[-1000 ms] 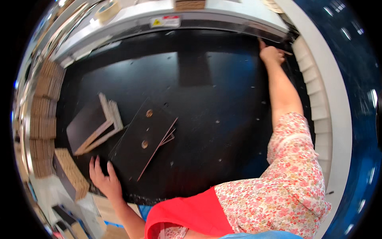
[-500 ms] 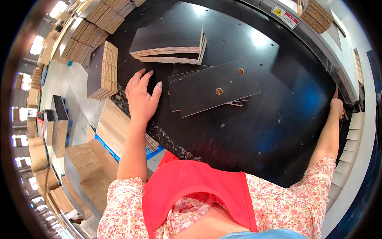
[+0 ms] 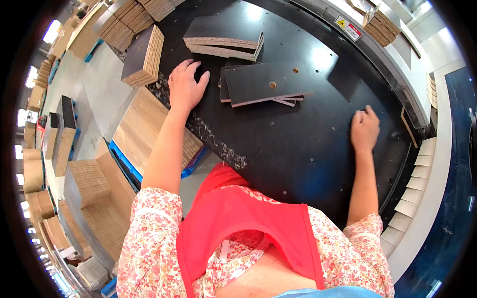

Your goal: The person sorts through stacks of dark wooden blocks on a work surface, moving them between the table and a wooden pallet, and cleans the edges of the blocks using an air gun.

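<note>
My left hand (image 3: pixel 188 84) lies open on the black table (image 3: pixel 278 149), fingers spread, just left of some loose dark panels. The top panel (image 3: pixel 256 82) has two round holes and rests askew on other dark panels (image 3: pixel 224 89). Behind them stands a stack of dark boards (image 3: pixel 223 32) with bare chipboard edges, partly splayed apart. Over the right part of the table is my right hand (image 3: pixel 365 128), its fingers curled in and nothing visible in them. A thin brown strip (image 3: pixel 409 127) leans at the table's right edge, apart from that hand.
Another dark board stack (image 3: pixel 143 57) stands at the table's left edge. Below it, a wood-grain board pile (image 3: pixel 144 129) sits on a blue pallet (image 3: pixel 124 164). A grey machine beam (image 3: pixel 392 64) with a warning label crosses the far right. White flaps (image 3: pixel 411 171) line the right side.
My right hand has come away from the table's right edge and moved left over the tabletop. The left hand stays by the panels. The whole view has shifted somewhat.
</note>
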`<move>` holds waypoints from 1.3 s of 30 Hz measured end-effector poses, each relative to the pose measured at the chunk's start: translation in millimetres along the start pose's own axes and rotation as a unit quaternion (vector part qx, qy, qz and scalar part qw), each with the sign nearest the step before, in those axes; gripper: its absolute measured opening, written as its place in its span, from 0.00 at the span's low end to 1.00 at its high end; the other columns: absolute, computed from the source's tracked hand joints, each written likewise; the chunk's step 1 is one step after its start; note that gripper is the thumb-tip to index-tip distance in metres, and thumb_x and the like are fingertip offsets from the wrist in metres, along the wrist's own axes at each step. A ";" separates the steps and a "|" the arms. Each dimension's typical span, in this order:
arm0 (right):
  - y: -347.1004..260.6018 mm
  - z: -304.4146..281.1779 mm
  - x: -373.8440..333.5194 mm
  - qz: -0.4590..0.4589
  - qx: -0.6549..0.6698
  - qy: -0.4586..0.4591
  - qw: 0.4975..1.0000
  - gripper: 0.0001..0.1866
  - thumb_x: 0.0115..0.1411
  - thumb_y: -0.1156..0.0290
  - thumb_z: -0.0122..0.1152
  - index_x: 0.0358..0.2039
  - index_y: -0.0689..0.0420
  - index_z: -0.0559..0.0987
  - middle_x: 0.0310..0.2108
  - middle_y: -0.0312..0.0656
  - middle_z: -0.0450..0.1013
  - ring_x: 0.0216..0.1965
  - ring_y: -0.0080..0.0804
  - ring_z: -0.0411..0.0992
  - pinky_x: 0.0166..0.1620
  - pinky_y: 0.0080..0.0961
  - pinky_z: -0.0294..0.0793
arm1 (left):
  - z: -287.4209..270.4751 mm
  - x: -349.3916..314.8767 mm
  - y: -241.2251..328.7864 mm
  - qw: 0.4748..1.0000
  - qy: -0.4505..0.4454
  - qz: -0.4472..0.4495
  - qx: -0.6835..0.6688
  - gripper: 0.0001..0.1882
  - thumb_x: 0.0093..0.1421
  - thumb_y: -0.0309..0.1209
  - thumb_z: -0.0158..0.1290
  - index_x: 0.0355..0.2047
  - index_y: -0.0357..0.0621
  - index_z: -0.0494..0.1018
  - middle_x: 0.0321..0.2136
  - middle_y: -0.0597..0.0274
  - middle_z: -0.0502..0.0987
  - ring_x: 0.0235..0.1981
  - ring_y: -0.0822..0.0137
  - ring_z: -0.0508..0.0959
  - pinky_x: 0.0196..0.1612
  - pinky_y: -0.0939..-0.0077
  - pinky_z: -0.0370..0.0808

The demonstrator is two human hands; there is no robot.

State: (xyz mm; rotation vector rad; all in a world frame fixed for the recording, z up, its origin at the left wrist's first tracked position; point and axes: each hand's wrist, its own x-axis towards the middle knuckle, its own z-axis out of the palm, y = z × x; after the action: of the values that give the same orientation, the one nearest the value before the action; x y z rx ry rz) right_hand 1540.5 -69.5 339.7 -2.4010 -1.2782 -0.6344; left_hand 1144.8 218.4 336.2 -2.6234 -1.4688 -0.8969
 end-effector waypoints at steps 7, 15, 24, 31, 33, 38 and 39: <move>-139.7 -50.9 -70.6 -0.291 0.269 -0.079 0.915 0.06 0.52 0.70 0.64 0.28 0.57 0.79 0.41 0.42 0.74 0.44 0.42 0.72 0.49 0.39 0.69 | 14.2 -5.4 -7.5 0.996 0.008 -0.014 0.082 0.23 0.61 0.44 0.52 0.52 0.45 0.75 0.56 0.53 0.72 0.59 0.52 0.69 0.61 0.57 0.65; -211.7 -66.4 -97.1 -0.433 0.422 -0.154 0.781 0.07 0.51 0.71 0.62 0.31 0.59 0.78 0.40 0.41 0.71 0.47 0.38 0.70 0.53 0.36 0.68 | -3.9 -27.7 5.2 0.999 -0.025 -0.007 0.046 0.23 0.64 0.42 0.49 0.56 0.44 0.72 0.61 0.53 0.68 0.63 0.52 0.66 0.64 0.61 0.62; -204.8 -57.9 -95.6 -0.412 0.475 -0.219 0.746 0.09 0.52 0.71 0.64 0.34 0.58 0.78 0.45 0.39 0.73 0.49 0.41 0.70 0.53 0.38 0.67 | -10.0 -32.7 14.2 0.999 0.003 -0.053 0.012 0.21 0.61 0.41 0.52 0.50 0.44 0.75 0.57 0.55 0.72 0.62 0.56 0.67 0.64 0.63 0.62; -205.9 -55.8 -93.4 -0.417 0.484 -0.217 0.738 0.09 0.51 0.72 0.64 0.34 0.59 0.79 0.44 0.40 0.74 0.49 0.41 0.70 0.53 0.37 0.68 | -11.2 -34.6 11.2 0.997 0.004 -0.075 0.011 0.21 0.61 0.41 0.52 0.50 0.43 0.76 0.58 0.56 0.72 0.62 0.57 0.67 0.65 0.63 0.62; -206.0 -56.4 -92.5 -0.418 0.483 -0.216 0.739 0.09 0.51 0.72 0.64 0.33 0.59 0.79 0.44 0.40 0.74 0.49 0.41 0.70 0.53 0.37 0.68 | -11.9 -33.8 12.3 0.997 0.003 -0.077 0.009 0.21 0.61 0.41 0.53 0.50 0.43 0.76 0.58 0.55 0.72 0.62 0.57 0.67 0.65 0.63 0.62; -205.2 -57.0 -92.6 -0.422 0.479 -0.207 0.741 0.09 0.51 0.72 0.64 0.33 0.59 0.79 0.44 0.40 0.74 0.49 0.41 0.70 0.52 0.38 0.68 | -13.6 -33.0 16.1 0.997 0.006 -0.077 -0.001 0.21 0.60 0.40 0.53 0.50 0.43 0.76 0.57 0.55 0.72 0.62 0.57 0.67 0.65 0.62 0.62; -205.0 -56.2 -93.0 -0.422 0.481 -0.204 0.741 0.09 0.51 0.72 0.64 0.33 0.59 0.79 0.45 0.40 0.74 0.49 0.41 0.70 0.52 0.38 0.68 | -13.8 -33.2 16.7 0.997 0.006 -0.078 -0.001 0.21 0.60 0.40 0.53 0.50 0.43 0.76 0.57 0.55 0.72 0.62 0.57 0.67 0.64 0.62 0.62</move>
State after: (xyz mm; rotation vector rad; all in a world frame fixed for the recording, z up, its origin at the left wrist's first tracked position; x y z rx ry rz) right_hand 1309.8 -51.7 356.0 -1.0353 -2.1613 0.3912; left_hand 1138.1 179.3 336.2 -2.5281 -1.6897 -0.9253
